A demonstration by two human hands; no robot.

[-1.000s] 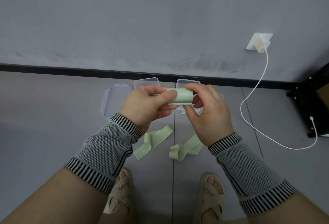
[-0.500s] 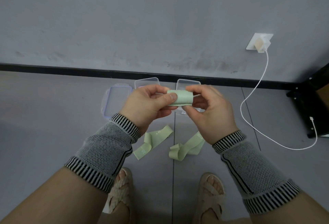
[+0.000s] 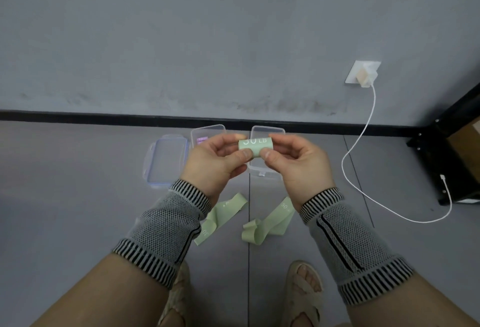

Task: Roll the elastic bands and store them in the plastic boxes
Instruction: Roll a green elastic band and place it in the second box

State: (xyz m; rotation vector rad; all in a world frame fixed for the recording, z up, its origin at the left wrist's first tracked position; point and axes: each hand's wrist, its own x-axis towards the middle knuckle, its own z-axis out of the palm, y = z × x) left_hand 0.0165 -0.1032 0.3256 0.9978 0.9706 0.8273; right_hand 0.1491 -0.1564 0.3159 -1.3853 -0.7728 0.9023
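From the head camera, the left hand (image 3: 217, 164) and right hand (image 3: 296, 164) pinch opposite ends of a rolled pale green elastic band (image 3: 255, 146) printed "LB", thumbs beneath it, fingers curled on top. Just beyond the hands two clear plastic boxes (image 3: 265, 173) sit on the grey floor (image 3: 65, 196), a clear lid (image 3: 166, 163) left of the left hand. Below the wrists lie two loose pale green bands (image 3: 267, 225).
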